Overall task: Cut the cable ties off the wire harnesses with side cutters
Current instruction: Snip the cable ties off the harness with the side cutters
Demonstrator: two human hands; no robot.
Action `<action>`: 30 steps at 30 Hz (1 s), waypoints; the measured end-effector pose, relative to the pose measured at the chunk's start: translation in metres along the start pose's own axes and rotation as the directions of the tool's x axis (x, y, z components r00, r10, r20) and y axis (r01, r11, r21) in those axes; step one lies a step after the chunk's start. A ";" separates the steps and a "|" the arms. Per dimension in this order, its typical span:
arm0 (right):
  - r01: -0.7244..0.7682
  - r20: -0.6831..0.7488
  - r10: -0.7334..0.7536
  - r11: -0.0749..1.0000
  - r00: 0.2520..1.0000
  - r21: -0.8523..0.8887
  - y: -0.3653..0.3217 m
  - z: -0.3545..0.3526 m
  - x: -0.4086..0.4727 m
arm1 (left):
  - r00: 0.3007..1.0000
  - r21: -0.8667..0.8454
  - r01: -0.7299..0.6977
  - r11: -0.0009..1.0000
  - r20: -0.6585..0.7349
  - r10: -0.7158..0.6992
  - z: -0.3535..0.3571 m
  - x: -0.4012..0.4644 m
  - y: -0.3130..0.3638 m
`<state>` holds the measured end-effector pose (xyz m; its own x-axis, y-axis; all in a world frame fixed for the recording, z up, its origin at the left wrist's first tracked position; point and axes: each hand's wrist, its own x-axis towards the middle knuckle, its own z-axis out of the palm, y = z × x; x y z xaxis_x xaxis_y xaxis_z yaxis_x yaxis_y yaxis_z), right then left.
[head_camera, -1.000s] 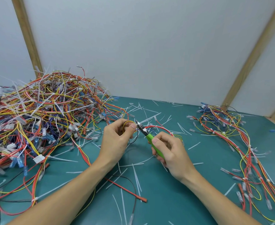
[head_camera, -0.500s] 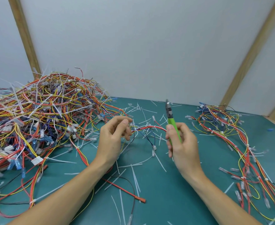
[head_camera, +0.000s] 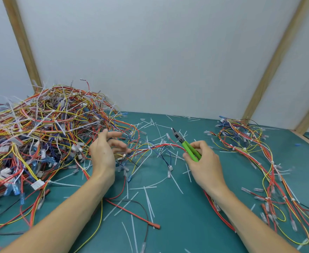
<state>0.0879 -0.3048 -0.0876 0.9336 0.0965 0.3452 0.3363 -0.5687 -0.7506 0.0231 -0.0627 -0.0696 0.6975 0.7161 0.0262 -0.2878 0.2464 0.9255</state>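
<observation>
Biggest risk first: the big tangled pile of wire harnesses (head_camera: 40, 136) on your left sits right against your left hand (head_camera: 104, 154), so reaching in could snag several looms at once and drag the heap across the bench (head_camera: 177, 216). Next, the harness in work (head_camera: 157, 147) arcs between your hands, its branches trailing loose, and nothing pins it; your left hand hovers over its end, fingers (head_camera: 117, 143) spread wide and relaxed, holding nothing, so it may slip or twist when you bring the tool in. Your right hand (head_camera: 202, 161) grips the green handles of the side cutters (head_camera: 185, 144), nose pointing up and away just above the loom; whether the blades are parted you can't tell from here. Nick a red or white wire instead of a tie and the harness is scrap. The done-looking harnesses (head_camera: 255, 148) lie well apart on the right. Cut ties (head_camera: 148, 198) litter the teal bench everywhere and could hide an uncut one. Behind: plain white wall (head_camera: 150, 52), wooden battens (head_camera: 22, 42).
</observation>
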 end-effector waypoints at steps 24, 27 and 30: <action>0.475 -0.450 -0.260 0.742 0.854 0.474 -0.031 -0.011 -0.018 | 0.769 0.262 -0.457 0.850 0.597 0.230 0.007 -0.027 -0.001; 0.491 -0.423 -0.299 0.729 0.855 0.477 -0.033 -0.008 -0.023 | 0.738 0.314 -0.493 0.812 0.645 0.198 0.007 -0.026 -0.003; 0.479 -0.422 -0.292 0.749 0.858 0.458 -0.031 -0.007 -0.023 | 0.713 0.339 -0.606 0.720 0.632 0.303 0.008 -0.027 -0.005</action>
<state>0.0554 -0.2950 -0.0687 0.6511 -0.0959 0.7529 0.7561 -0.0052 -0.6544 0.0106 -0.0887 -0.0724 0.8248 0.1728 0.5383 -0.4077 -0.4779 0.7781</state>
